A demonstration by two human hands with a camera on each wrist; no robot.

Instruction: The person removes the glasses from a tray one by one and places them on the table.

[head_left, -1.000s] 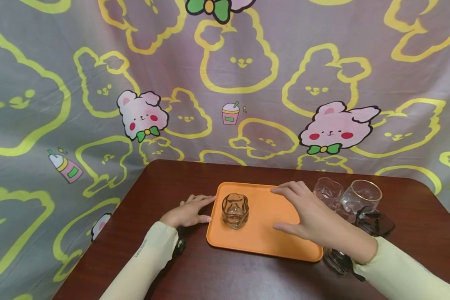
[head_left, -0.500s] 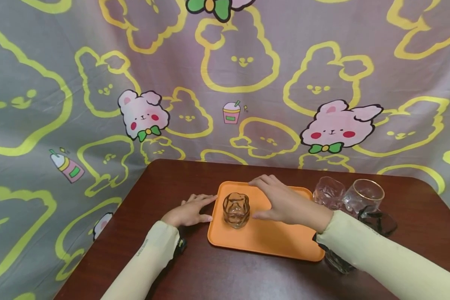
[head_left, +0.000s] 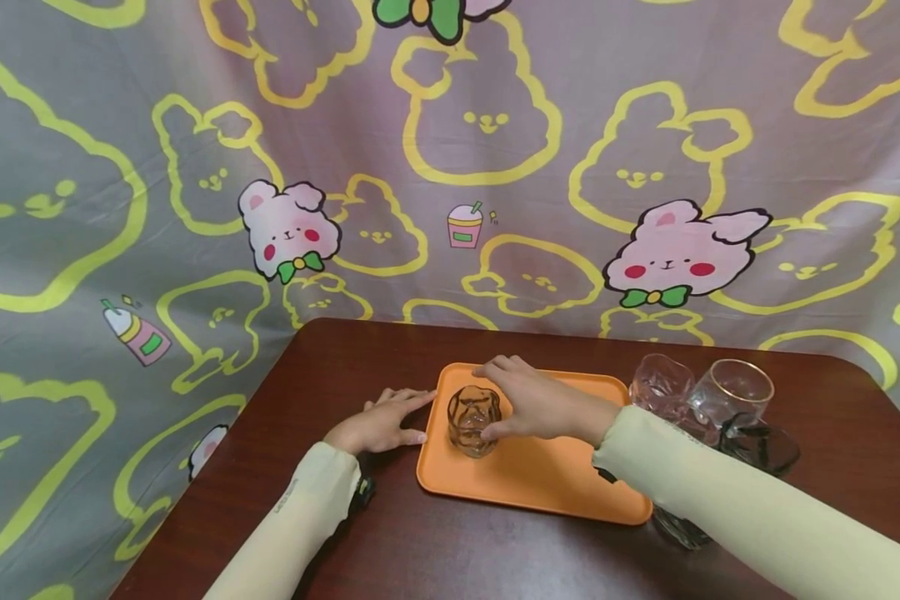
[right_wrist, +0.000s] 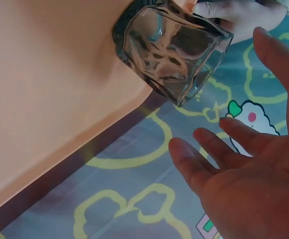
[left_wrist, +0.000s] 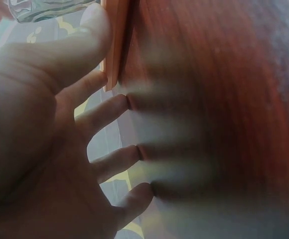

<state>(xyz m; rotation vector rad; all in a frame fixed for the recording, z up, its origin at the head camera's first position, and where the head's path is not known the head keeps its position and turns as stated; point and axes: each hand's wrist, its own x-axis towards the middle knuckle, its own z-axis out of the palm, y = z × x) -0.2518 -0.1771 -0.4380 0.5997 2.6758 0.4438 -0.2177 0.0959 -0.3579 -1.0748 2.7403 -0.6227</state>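
Note:
An amber-tinted wavy glass cup (head_left: 468,427) stands upright on the left part of the orange tray (head_left: 547,479). My right hand (head_left: 540,404) hangs over the tray at the right of the cup, thumb and fingers spread apart. In the right wrist view, a gap shows between the fingers of the right hand (right_wrist: 254,169) and the cup (right_wrist: 169,52). My left hand (head_left: 381,423) lies at the tray's left edge, with thumb and index finger against the rim. Fingertips of that left hand (left_wrist: 60,119) rest on the table in the left wrist view.
Several glasses crowd the table right of the tray: a clear wavy cup (head_left: 660,385), a gold-rimmed glass (head_left: 733,396) and a dark glass (head_left: 765,446). Another dark glass (head_left: 678,529) is partly hidden by the right sleeve. A patterned curtain (head_left: 390,217) hangs behind the brown table (head_left: 367,350).
My right hand has moved left across the tray, from its right side to beside the amber cup. The left hand, the tray and the cup have stayed in place.

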